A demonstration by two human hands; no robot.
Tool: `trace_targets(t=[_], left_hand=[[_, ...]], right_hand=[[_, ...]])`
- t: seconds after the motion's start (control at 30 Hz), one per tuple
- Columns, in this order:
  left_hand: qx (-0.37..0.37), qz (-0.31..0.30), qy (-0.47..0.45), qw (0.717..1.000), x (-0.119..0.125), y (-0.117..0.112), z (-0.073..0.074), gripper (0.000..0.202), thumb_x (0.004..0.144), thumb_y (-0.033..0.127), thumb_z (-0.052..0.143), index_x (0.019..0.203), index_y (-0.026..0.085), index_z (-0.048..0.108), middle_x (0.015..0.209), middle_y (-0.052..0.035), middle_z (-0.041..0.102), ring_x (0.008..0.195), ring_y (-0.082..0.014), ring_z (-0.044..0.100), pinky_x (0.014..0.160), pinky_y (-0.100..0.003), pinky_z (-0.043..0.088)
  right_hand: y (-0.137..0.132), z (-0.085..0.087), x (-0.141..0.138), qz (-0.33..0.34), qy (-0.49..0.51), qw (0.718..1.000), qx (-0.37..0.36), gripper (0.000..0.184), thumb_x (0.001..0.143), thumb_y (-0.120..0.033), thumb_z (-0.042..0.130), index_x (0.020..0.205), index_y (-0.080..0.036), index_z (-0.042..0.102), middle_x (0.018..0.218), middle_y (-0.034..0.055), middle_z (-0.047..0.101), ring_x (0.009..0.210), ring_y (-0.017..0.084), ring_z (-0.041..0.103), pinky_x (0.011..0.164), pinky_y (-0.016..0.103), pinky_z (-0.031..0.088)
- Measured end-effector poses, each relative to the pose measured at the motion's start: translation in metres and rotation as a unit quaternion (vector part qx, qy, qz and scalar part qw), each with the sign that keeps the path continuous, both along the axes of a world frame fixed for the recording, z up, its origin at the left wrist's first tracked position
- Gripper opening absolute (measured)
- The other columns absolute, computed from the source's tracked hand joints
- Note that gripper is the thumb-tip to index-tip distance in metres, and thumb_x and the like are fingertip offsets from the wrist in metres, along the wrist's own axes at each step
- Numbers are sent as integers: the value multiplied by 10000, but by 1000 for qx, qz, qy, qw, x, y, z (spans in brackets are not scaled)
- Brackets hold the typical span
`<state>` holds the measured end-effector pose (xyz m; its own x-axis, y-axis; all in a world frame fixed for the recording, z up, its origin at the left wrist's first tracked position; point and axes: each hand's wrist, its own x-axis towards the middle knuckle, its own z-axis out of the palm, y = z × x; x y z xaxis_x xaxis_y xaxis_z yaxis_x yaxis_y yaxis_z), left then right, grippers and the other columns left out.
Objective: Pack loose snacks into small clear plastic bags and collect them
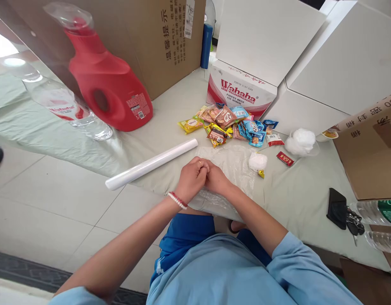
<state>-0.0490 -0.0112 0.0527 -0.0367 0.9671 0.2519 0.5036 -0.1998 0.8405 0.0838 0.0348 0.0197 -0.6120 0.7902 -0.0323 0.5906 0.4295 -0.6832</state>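
Observation:
My left hand (190, 178), with a red and white bracelet at the wrist, is clasped with my right hand (216, 177). The fingers of both are closed around each other, and no object shows between them. Under and around the hands lies a thin clear plastic sheet (231, 159), crinkled on the cloth. A white roll (152, 164) rests at an angle to the left of them. Beyond them is a pile of snack packets (226, 117) in several colours. Rightward sit a small white wrapped bundle (257, 161) with a gold wrapper end, and a red packet (285, 159).
A red jug (112, 87) and a large water bottle (63, 103) stand at left before a cardboard box (131, 38). Behind the packets is a Wahaha carton (242, 91). On the right are a white plastic bundle (300, 142), a black case (336, 208) and keys (354, 222).

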Motion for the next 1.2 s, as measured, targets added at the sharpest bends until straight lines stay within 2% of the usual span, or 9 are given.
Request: trace_targets(t=[0.17,0.3,0.53,0.63,0.77,0.9,0.97,1.07,1.2], left_hand=[[-29,-73,84,993,7,38,-32,316,967,243,391,966,210,705,1094,-104,743,1088,-243,684,1019,-404,517],[-30,-34,193,980,5,52,-46,390,1034,339,385,1230,180,682,1454,-152,644,1450,-314,490,1237,-579,287],[44,69,303,949,7,33,-34,345,946,231,531,1234,119,685,1560,-254,512,1524,-413,373,1190,-618,302],[104,-7,315,943,19,10,-31,317,970,198,511,1221,197,703,1422,-185,650,1396,-348,539,1130,-564,371],[38,-76,351,932,16,-2,-40,365,1015,297,465,1280,180,687,1380,-177,686,1331,-332,598,1119,-559,399],[-1,-114,377,919,-10,0,-53,526,1020,439,458,1463,183,579,1616,-166,491,1500,-329,452,1234,-593,281],[7,-158,389,907,-22,0,-56,616,1005,529,480,1526,204,526,1673,-159,406,1550,-334,383,1260,-592,239],[27,-197,407,892,-31,-3,-60,724,975,639,500,1580,243,465,1710,-151,326,1579,-356,326,1267,-616,204],[53,-189,409,891,-32,-3,-65,715,992,646,453,1591,255,451,1709,-132,334,1572,-339,344,1269,-604,205]], right_hand=[[-33,-3,24,46,22,998,45,290,965,-179,561,1221,-150,692,1349,171,616,1253,291,596,1074,455,515],[-70,-12,51,101,35,991,85,357,1018,-277,565,1340,-162,667,1517,190,539,1396,292,524,1162,489,462],[-115,-15,78,131,6,988,81,378,1055,-345,536,1402,-258,659,1528,66,606,1508,234,441,1282,506,325],[-117,-8,76,117,34,990,69,357,1048,-333,539,1342,-207,699,1482,95,641,1481,239,471,1248,475,389],[-98,11,96,64,119,986,101,302,1045,-300,533,1282,-251,713,1346,80,716,1306,215,613,1138,432,500],[-35,23,152,-272,102,938,187,312,1030,-318,500,1264,-269,701,1250,100,709,1115,242,675,991,439,565],[3,20,176,-361,26,917,170,426,948,-357,605,1349,-224,658,1346,144,636,1091,272,671,990,461,556],[41,11,194,-375,-97,917,100,629,826,-325,732,1424,-176,606,1350,168,628,1174,313,644,1051,456,511],[55,8,202,-316,-150,931,106,430,882,-248,629,1305,-201,689,1209,115,705,1169,283,642,1035,401,499]])
